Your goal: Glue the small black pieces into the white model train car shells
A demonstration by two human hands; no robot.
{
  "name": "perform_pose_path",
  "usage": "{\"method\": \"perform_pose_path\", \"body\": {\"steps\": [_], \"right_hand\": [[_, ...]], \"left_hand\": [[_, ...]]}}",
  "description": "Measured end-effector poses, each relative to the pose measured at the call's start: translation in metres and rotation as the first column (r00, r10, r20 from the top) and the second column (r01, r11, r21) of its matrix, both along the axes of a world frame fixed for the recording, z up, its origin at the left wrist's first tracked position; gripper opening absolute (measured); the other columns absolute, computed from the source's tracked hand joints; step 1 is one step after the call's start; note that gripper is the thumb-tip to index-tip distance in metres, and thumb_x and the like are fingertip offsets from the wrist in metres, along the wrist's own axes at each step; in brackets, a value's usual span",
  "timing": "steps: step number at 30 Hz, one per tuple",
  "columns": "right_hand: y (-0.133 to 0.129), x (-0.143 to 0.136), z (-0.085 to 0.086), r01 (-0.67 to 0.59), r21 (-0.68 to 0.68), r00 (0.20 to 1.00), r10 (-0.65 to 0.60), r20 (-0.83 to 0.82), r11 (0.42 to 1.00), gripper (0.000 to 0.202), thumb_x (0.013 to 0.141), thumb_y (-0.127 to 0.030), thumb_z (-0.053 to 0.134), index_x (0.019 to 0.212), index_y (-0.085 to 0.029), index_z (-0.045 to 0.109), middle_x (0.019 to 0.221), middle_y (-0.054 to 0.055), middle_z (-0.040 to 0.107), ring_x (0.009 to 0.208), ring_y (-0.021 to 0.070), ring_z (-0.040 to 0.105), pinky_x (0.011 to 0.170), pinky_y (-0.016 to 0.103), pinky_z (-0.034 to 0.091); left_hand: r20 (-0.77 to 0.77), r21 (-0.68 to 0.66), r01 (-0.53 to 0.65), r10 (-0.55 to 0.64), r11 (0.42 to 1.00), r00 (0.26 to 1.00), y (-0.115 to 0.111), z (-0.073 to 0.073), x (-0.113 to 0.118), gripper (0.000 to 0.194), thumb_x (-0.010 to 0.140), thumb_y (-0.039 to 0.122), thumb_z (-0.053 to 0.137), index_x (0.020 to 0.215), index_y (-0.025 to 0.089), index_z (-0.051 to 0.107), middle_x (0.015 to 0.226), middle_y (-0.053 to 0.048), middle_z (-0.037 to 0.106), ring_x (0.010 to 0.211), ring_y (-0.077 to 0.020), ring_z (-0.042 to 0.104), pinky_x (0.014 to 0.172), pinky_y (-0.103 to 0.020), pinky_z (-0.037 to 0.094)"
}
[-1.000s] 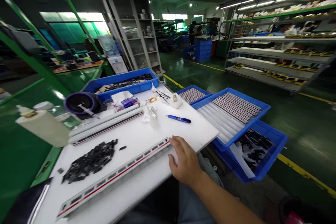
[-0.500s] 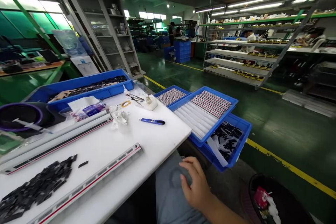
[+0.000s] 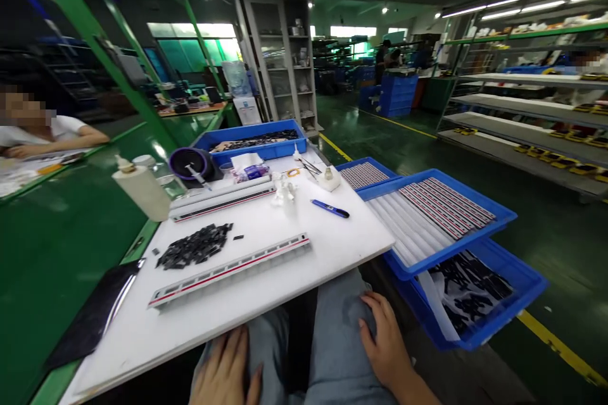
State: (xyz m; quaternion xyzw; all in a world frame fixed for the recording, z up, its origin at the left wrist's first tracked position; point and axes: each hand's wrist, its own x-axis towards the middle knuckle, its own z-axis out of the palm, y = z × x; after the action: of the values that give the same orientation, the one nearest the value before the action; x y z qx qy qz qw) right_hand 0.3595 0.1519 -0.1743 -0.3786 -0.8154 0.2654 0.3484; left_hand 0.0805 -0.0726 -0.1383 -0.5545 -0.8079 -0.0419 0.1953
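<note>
My left hand [image 3: 227, 367] lies flat on my left thigh below the table's front edge, fingers stretched out and holding nothing. On the other thigh rests my right hand [image 3: 386, 338], empty, with its fingers apart. Above them, on the white tabletop [image 3: 266, 291], lies a model train car shell [image 3: 232, 269], white with a red stripe and window openings. Behind it is a heap of small black plastic pieces [image 3: 194, 245], with one single black piece [image 3: 238, 237] apart from it. A blue utility knife [image 3: 330, 208] lies towards the right side.
Right of the table, a blue tray [image 3: 510, 218] holds striped train parts on white foam, above a blue bin [image 3: 532, 291] of black parts. A bottle [image 3: 140, 190] and black tub [image 3: 192, 163] stand at left. Another person [image 3: 57, 130] sits beyond the green partition.
The view has swung to the left, bringing my left hand and the person at the far left into sight. My right hand still rests on the thigh. The trash bin has left the view.
</note>
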Motion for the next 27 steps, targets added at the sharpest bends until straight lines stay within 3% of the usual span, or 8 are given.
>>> {"method": "perform_pose_path", "body": {"steps": [3,7,13,15,17,20,23,27], "right_hand": [[0.001,0.002,-0.009,-0.001,-0.007,1.000,0.001,0.008,1.000,0.035,0.094,-0.029,0.047,0.129,-0.025,0.049,0.132,0.010,0.051,0.124,0.0260,0.051,0.105,0.046,0.045],[0.007,0.010,-0.020,-0.014,0.052,1.000,0.013,0.020,0.999,0.036,0.093,-0.038,0.047,0.125,-0.022,0.052,0.127,0.012,0.055,0.119,0.0293,0.054,0.101,0.049,0.047],[0.013,0.020,-0.021,-0.071,0.198,0.986,0.038,0.164,0.978,0.044,0.093,-0.045,0.045,0.126,-0.018,0.056,0.126,0.015,0.061,0.112,0.0314,0.061,0.089,0.047,0.055],[0.005,0.018,-0.011,-0.164,0.291,0.967,0.095,0.239,0.943,0.049,0.092,-0.045,0.048,0.134,-0.019,0.054,0.139,0.015,0.054,0.124,0.0343,0.055,0.093,0.049,0.054],[-0.005,0.013,0.000,-0.353,0.349,0.905,0.222,0.363,0.868,0.052,0.091,-0.045,0.051,0.141,-0.029,0.051,0.149,0.009,0.047,0.135,0.0379,0.045,0.100,0.056,0.049],[-0.013,0.006,0.010,-0.533,0.249,0.768,0.339,0.543,0.808,0.052,0.092,-0.049,0.049,0.143,-0.040,0.046,0.151,0.001,0.044,0.139,0.0405,0.039,0.103,0.070,0.040],[-0.007,0.007,0.002,-0.398,0.143,0.809,0.273,0.520,0.906,0.060,0.092,-0.054,0.046,0.148,-0.031,0.042,0.156,0.006,0.037,0.143,0.0394,0.032,0.108,0.068,0.035],[0.006,0.014,-0.027,-0.148,0.063,0.955,0.127,0.267,0.987,0.070,0.092,-0.055,0.043,0.153,-0.026,0.030,0.153,0.012,0.040,0.141,0.0359,0.037,0.109,0.056,0.042]], "left_hand": [[0.041,-0.123,-0.099,0.105,0.988,0.994,0.020,0.014,0.022,0.056,0.083,0.037,0.048,0.129,0.010,0.063,0.136,-0.010,0.059,0.125,-0.0366,0.054,0.105,-0.052,0.046],[0.252,-0.247,-0.152,0.215,0.957,0.944,0.037,0.032,0.040,0.060,0.083,0.030,0.047,0.139,0.010,0.054,0.144,-0.010,0.052,0.134,-0.0332,0.045,0.116,-0.047,0.033],[0.512,-0.153,-0.220,0.268,0.963,0.816,0.045,0.041,0.045,0.064,0.082,0.039,0.053,0.139,0.011,0.052,0.139,-0.013,0.055,0.133,-0.0322,0.044,0.119,-0.046,0.023],[0.570,-0.166,-0.244,0.295,0.955,0.767,0.042,0.040,0.043,0.068,0.083,0.044,0.054,0.141,0.008,0.049,0.143,-0.017,0.051,0.136,-0.0341,0.040,0.120,-0.048,0.019],[0.627,-0.193,-0.258,0.321,0.947,0.709,0.040,0.039,0.040,0.074,0.084,0.048,0.052,0.143,0.004,0.044,0.147,-0.020,0.045,0.140,-0.0348,0.034,0.121,-0.048,0.013],[0.689,-0.215,-0.247,0.326,0.945,0.648,0.040,0.037,0.033,0.077,0.086,0.054,0.048,0.145,0.004,0.041,0.151,-0.020,0.040,0.144,-0.0332,0.028,0.122,-0.045,0.007],[0.752,-0.272,-0.250,0.367,0.929,0.547,0.036,0.032,0.017,0.090,0.083,0.065,0.049,0.147,0.003,0.037,0.153,-0.023,0.035,0.145,-0.0378,0.025,0.120,-0.051,0.014],[0.869,-0.333,-0.177,0.374,0.926,0.324,0.018,0.017,-0.010,0.091,0.082,0.079,0.038,0.135,0.007,0.055,0.140,-0.020,0.053,0.131,-0.0336,0.050,0.109,-0.042,0.040]]}}
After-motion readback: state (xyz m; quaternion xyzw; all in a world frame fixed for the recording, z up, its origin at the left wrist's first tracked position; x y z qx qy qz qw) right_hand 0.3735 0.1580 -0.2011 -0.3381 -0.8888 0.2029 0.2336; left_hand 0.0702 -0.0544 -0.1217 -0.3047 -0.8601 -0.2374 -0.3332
